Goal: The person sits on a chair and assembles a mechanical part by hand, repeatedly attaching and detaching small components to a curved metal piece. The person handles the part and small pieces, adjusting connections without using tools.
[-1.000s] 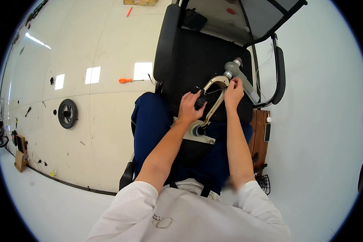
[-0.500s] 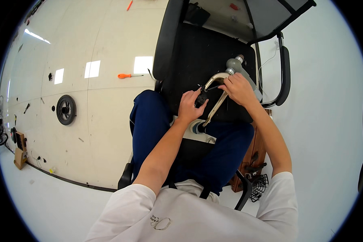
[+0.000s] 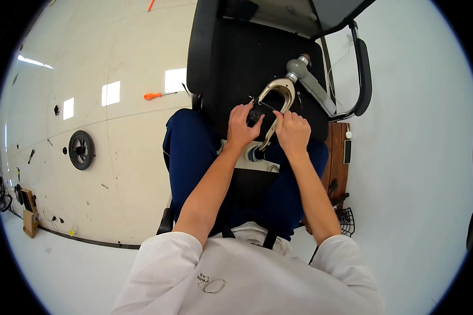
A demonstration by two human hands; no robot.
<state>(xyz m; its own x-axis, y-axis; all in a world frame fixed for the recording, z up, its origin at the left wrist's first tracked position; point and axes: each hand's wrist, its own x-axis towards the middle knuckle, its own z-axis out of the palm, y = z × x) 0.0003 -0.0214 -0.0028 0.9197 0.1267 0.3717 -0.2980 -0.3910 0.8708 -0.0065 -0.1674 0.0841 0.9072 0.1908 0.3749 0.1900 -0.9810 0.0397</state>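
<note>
A cream-coloured wheel fork (image 3: pixel 287 90) lies on the black chair seat in front of me, joined to a grey metal frame piece (image 3: pixel 312 86). My left hand (image 3: pixel 240 126) is closed on a small black part (image 3: pixel 256 114), thumb and fingers at either side, against the tip of the fork's left leg. My right hand (image 3: pixel 293 130) is closed beside the other leg. Its fingers pinch a thin dark rod-shaped tool (image 3: pixel 267 106) that reaches across to the left leg's tip. Whether the tool's end sits in a bolt is too small to tell.
The seat belongs to an office chair with a black armrest (image 3: pixel 361 79) at right. On the floor to the left lie an orange-handled screwdriver (image 3: pixel 153 96), a small black wheel (image 3: pixel 81 150) and scattered small parts. A wooden box (image 3: pixel 337 160) stands right of my knee.
My right hand has come nearer and turned, from beside the fork's crown to below the tool. The left hand still grips the black part. The whole view has shifted slightly.
</note>
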